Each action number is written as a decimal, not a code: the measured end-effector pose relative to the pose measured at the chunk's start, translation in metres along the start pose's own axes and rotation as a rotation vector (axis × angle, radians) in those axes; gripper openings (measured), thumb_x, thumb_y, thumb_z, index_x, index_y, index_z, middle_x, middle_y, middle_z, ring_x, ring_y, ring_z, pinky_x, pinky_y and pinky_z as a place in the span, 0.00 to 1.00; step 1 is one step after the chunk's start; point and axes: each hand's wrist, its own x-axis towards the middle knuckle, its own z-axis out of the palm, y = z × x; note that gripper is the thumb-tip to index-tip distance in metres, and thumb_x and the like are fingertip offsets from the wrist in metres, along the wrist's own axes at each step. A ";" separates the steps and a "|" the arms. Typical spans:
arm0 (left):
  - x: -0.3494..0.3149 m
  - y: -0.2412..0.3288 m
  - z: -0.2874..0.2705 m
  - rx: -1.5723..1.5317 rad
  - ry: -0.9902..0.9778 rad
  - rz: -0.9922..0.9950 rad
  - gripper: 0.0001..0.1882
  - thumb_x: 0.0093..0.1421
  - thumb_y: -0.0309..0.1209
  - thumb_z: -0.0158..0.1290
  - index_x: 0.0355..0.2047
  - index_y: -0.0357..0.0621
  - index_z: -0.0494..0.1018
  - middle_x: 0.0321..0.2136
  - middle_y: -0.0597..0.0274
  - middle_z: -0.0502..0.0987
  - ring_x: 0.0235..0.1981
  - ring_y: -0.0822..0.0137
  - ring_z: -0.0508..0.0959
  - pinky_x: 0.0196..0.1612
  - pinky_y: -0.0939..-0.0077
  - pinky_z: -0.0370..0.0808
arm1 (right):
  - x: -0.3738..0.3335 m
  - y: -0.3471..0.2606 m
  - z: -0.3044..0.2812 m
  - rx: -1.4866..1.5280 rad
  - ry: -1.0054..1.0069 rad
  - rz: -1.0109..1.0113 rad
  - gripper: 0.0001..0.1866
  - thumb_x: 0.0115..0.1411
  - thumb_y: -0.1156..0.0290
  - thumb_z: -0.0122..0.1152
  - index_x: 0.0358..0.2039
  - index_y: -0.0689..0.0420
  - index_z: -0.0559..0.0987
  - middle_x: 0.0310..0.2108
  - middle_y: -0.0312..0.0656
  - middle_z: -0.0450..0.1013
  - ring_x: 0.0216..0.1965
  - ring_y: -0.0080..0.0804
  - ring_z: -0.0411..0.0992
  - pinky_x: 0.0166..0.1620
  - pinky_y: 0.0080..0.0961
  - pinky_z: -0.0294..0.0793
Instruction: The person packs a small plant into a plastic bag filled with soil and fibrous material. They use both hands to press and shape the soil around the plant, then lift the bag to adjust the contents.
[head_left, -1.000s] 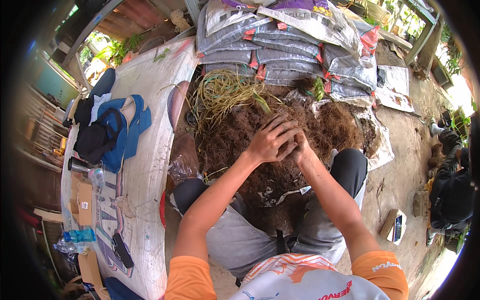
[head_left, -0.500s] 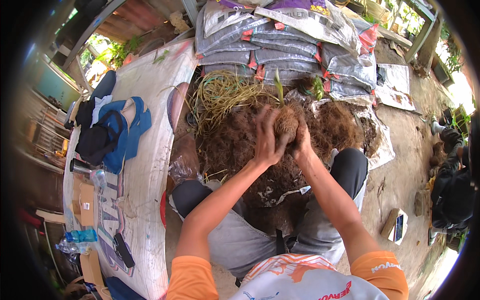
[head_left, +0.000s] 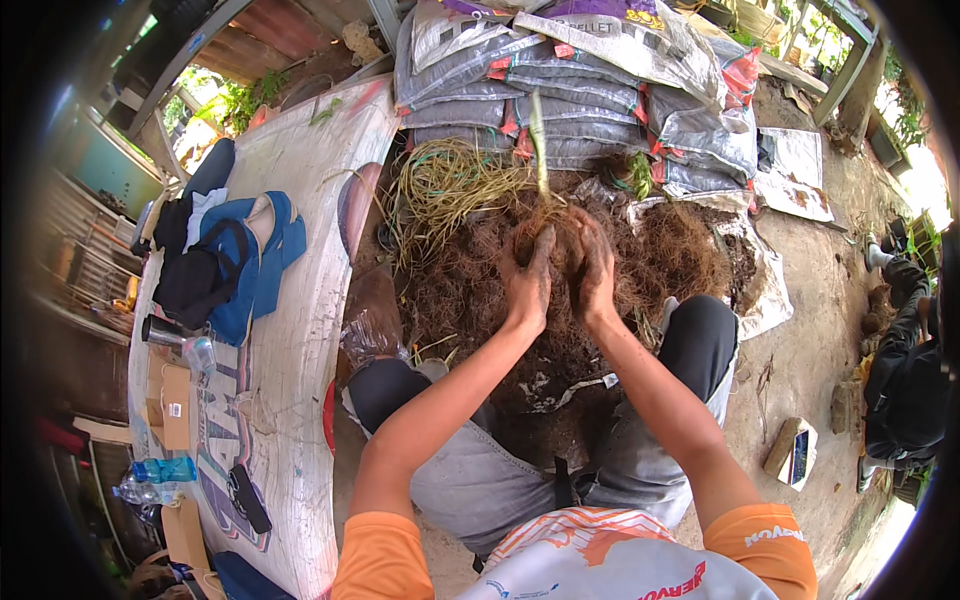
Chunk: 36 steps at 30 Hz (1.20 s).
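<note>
Between my palms is a ball of brown fibre (head_left: pixel 548 218) with a pale green plant shoot (head_left: pixel 540 155) standing up from its top. My left hand (head_left: pixel 527 278) presses on its left side, dark with soil. On the other side my right hand (head_left: pixel 592 262) cups it with the fingers together, pointing away from me. Both hands hang over a heap of loose brown fibre (head_left: pixel 455 285) that spreads between my knees. Part of the ball is hidden by my fingers.
Grey sacks (head_left: pixel 570 110) are stacked beyond the heap. Dry yellowish string (head_left: pixel 450 190) lies tangled at its far left. A white board (head_left: pixel 290 400) on the left carries clothes (head_left: pixel 235 260) and bottles. At right are a phone on a block (head_left: pixel 795 455) and another person (head_left: pixel 905 390).
My hands have turned the fibre ball and shifted slightly left. The shoot now shows longer and more upright. My left fingers have moved from over the ball to its side.
</note>
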 end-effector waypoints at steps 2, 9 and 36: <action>-0.010 0.005 0.007 0.068 0.014 -0.099 0.30 0.56 0.48 0.58 0.50 0.41 0.65 0.42 0.58 0.72 0.43 0.67 0.72 0.46 0.73 0.72 | -0.006 0.015 0.009 -0.231 0.080 -0.093 0.28 0.60 0.52 0.55 0.53 0.59 0.68 0.51 0.46 0.66 0.54 0.36 0.63 0.57 0.32 0.62; 0.014 0.032 -0.006 0.783 -0.586 -0.230 0.61 0.46 0.80 0.26 0.65 0.38 0.45 0.62 0.33 0.49 0.65 0.43 0.49 0.63 0.46 0.53 | 0.014 0.030 -0.037 0.642 0.191 0.629 0.30 0.61 0.43 0.40 0.56 0.49 0.67 0.58 0.42 0.61 0.60 0.40 0.58 0.63 0.47 0.52; 0.094 -0.110 -0.116 2.014 -0.818 -0.185 0.40 0.60 0.38 0.54 0.66 0.48 0.44 0.66 0.51 0.45 0.66 0.45 0.48 0.67 0.49 0.47 | 0.028 -0.024 -0.061 0.742 0.287 0.604 0.22 0.62 0.52 0.42 0.49 0.51 0.74 0.44 0.42 0.74 0.44 0.40 0.73 0.53 0.46 0.70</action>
